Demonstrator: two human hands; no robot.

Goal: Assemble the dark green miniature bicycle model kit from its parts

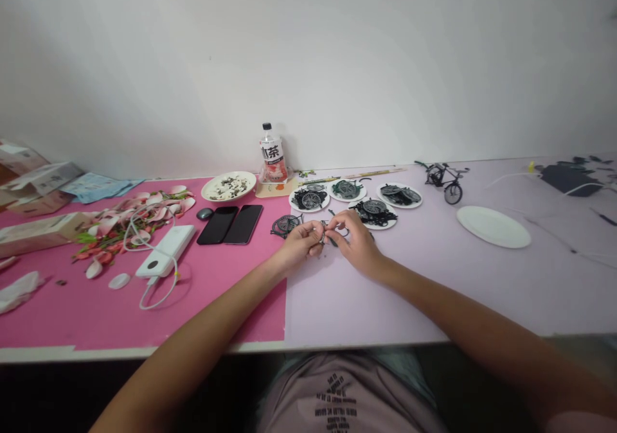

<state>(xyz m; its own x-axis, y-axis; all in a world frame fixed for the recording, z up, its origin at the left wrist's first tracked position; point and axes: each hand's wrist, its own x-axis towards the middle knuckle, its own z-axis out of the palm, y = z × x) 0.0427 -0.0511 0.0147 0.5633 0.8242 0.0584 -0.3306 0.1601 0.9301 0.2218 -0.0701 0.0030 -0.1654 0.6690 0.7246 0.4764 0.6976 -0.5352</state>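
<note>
My left hand (303,240) and my right hand (355,243) meet above the table, fingertips pinched close together. Between them are small dark bits, too small and hidden to name. Just left of my left hand lies a dark toy bicycle wheel (285,225) with other thin parts. Behind my right hand stands a white plate of black bicycle parts (375,209), a spoked wheel on top. Further white plates hold similar parts: one with black pieces (309,198), one with dark green pieces (347,190) and one with grey-black pieces (400,194).
An assembled model bicycle (443,179) and a bare white plate (492,227) are to the right. Leftward lie two phones (230,225), a white power bank (165,251) with cable, artificial petals (139,218) and boxes (41,185). A drink bottle (272,157) stands by the wall.
</note>
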